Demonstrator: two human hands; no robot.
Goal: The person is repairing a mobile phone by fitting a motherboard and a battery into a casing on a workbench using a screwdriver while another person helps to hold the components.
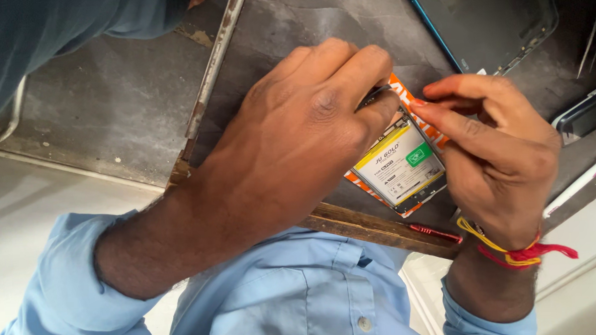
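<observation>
From my head camera, my left hand [297, 141] pinched a thin tool down on the opened phone [405, 166] lying on the dark table [127, 101]. My right hand [495, 152] gripped the phone's edge. I thought slow, gentle pressing was best.

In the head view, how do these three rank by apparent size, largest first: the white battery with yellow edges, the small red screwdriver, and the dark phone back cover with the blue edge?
1. Dark phone back cover with blue edge, partly cut off by the frame.
2. White battery with yellow edges, partly hidden by the left hand.
3. Small red screwdriver.
</observation>
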